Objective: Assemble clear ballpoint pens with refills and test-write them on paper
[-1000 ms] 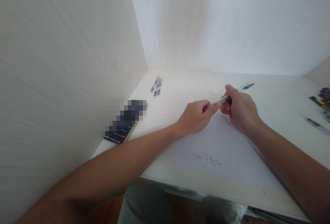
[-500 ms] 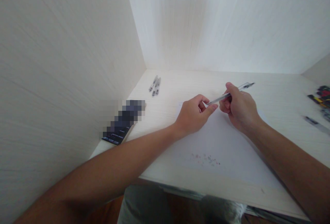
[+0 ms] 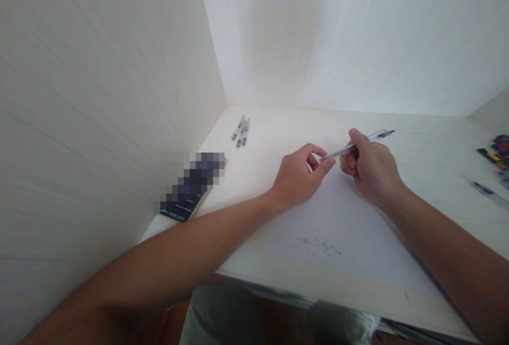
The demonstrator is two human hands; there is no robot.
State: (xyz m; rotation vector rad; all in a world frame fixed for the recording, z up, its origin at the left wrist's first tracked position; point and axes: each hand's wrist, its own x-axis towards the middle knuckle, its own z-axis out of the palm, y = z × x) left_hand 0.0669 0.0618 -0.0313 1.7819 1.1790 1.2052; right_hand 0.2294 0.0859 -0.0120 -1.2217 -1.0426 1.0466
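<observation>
One pen point(image 3: 340, 152), bridging right hand point(image 3: 371, 167) and left hand point(image 3: 298, 178)

Pen is near the far edge of the white paper point(image 3: 342, 228), long axis running up and away from left to right. Right hand pinches the barrel around mid-length; rear end sticks out beyond it. Left hand is nearer the tip, which lies between thumb and forefinger; whether they press on it is unclear. From right grip, tip points left, slightly nearward.

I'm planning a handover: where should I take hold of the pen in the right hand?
Probably best to take the pen by its far end, coming from the far right and pinching across the slim barrel. That end sticks out past the right hand, while the other end lies at the left hand.
</observation>
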